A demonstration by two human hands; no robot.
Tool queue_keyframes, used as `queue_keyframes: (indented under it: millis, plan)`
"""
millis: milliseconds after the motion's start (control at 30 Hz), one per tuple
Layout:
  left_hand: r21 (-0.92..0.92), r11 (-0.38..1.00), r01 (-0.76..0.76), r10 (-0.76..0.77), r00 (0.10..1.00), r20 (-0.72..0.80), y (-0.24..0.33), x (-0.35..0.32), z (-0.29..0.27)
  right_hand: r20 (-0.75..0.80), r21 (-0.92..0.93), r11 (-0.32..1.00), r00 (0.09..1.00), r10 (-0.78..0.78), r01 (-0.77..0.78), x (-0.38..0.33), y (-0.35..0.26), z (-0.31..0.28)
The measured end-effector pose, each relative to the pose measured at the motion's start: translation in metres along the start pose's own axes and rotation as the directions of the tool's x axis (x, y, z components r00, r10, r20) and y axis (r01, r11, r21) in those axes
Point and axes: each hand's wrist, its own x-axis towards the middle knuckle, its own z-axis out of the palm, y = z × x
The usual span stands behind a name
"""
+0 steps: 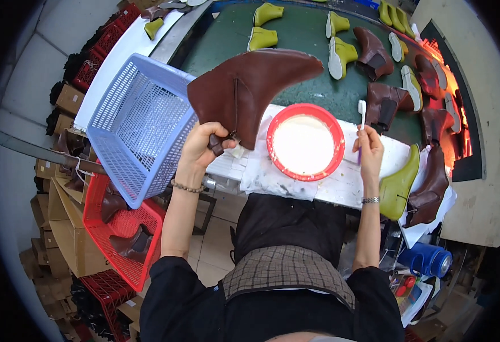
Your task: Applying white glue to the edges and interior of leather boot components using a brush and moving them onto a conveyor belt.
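Observation:
My left hand is closed on the top edge of a brown leather ankle boot upper, near its pull tab. The boot upper hangs in the air with its toe pointing to the right. A zip runs along its side. Between my two hands sits a red bowl filled with a white, creamy liquid. To the right of the bowl my right hand grips a toothbrush with its white bristle head upward. Beyond my right wrist stands an olive-green boot.
A blue plastic basket stands to my left, above a red basket with brown boots. Across the green conveyor belt lie olive shoe uppers, pale soles and brown boots. At the right, a heater opening glows orange. A blue flask is low right.

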Motion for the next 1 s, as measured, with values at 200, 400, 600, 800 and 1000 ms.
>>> queue_keyframes:
  millis: [200, 400, 600, 800, 1000]
  plan:
    - [-0.132, 0.991, 0.027, -0.015, 0.996, 0.087, 0.004, 0.069, 0.007, -0.136, 0.004, 0.999, 0.989, 0.054, -0.054, 0.000, 0.049, 0.012]
    - [-0.177, 0.981, 0.080, -0.072, 0.996, 0.051, -0.002, 0.162, 0.042, -0.186, -0.017, 0.998, 0.981, 0.055, -0.059, 0.003, 0.049, 0.009]
    - [-0.111, 0.993, -0.043, 0.044, 0.999, 0.007, -0.007, 0.281, 0.104, -0.207, -0.078, 0.994, 0.976, 0.064, -0.082, 0.002, 0.044, 0.007]
    - [0.809, 0.055, -0.586, 0.896, 0.387, 0.220, 0.000, 0.398, 0.136, -0.179, -0.105, 0.987, 0.979, 0.100, -0.120, -0.003, 0.046, 0.013]
    - [0.833, -0.407, -0.375, 0.536, 0.641, 0.550, -0.008, 0.401, 0.139, -0.275, -0.038, 0.986, 0.950, 0.146, -0.162, -0.004, 0.046, 0.014]
